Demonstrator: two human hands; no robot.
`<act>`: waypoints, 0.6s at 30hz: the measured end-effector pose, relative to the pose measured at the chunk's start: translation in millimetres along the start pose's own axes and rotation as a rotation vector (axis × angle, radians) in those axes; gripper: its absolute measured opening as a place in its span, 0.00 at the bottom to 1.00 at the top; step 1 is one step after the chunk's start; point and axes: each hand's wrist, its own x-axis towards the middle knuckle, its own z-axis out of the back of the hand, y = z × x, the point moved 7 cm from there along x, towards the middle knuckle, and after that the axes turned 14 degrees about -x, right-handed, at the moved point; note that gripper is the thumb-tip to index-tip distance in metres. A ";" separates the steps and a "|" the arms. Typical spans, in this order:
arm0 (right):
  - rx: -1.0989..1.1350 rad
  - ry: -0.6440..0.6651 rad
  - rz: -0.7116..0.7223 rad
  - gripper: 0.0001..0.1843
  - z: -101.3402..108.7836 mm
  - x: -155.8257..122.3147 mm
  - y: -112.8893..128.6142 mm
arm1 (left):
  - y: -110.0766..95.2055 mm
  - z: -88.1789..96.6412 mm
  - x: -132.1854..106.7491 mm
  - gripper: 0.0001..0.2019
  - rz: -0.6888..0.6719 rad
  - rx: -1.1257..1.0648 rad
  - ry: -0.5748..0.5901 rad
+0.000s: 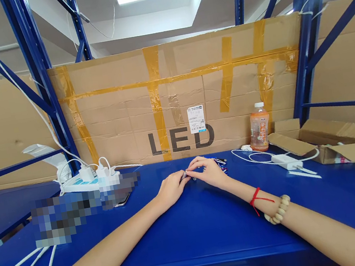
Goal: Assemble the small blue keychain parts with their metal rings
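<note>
Two hands meet mid-counter: left hand and right hand pinch one tiny part between fingertips, steadying it.

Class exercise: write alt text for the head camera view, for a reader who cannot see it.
Two bare hands meet over a blue metal table, the left hand and right hand pinching a small grey object between their fingertips. Behind stands a taped brown cardboard sheet printed LED, with an orange drink bottle to the right and a white power strip to the left.

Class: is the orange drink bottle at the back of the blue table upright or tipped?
Upright: the bottle stands on its base, white cap on top.
</note>
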 end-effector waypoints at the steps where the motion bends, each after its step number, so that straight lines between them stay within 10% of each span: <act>1: -0.017 0.000 0.017 0.08 0.9 -0.2 2.9 | -0.1 -0.1 -0.1 0.13 0.001 -0.004 0.002; 11: -0.224 0.024 -0.129 0.11 5.9 1.7 -23.8 | 3.5 3.5 -0.3 0.14 0.082 0.054 -0.029; 18: -0.705 0.291 -0.163 0.16 3.1 -7.4 -59.5 | 4.4 2.6 0.1 0.14 0.103 0.066 -0.014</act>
